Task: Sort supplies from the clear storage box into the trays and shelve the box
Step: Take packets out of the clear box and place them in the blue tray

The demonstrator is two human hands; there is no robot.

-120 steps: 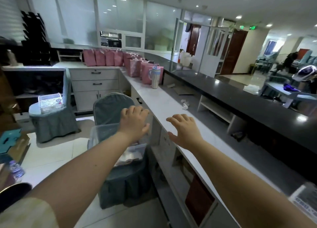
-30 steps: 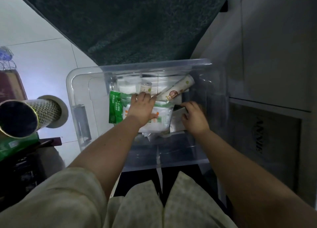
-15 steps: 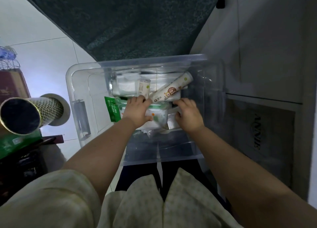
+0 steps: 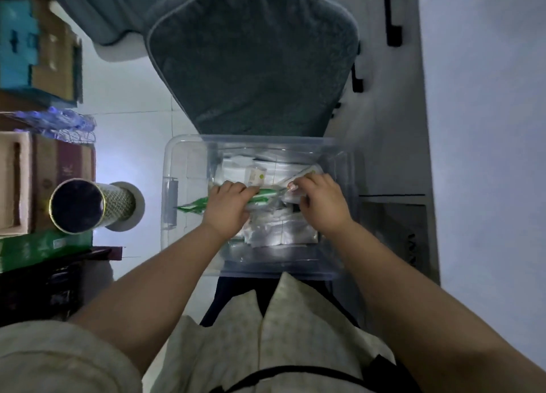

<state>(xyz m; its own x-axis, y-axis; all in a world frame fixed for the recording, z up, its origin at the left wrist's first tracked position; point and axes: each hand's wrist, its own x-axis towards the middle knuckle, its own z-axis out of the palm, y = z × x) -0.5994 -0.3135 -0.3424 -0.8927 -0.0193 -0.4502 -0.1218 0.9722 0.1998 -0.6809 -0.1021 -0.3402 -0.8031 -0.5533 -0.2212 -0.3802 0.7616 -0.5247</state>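
Observation:
The clear storage box sits just in front of me, at the foot of a covered chair. It holds white packets, a small labelled bottle and a green-and-white packet. My left hand is inside the box and grips the green-and-white packet, which sticks out to the left of my fist. My right hand is curled over a pale tube and the packets under it. What its fingers hold is hidden.
A grey-blue covered chair stands right behind the box. The white counter cabinet runs along the right with an open shelf low down. On the left are cardboard boxes, a dark cylinder and a green carton.
Since four seconds ago my view dropped from the counter down to the box. In the last second both hands drew together, and my left hand closed on the green-and-white packet and lifted it.

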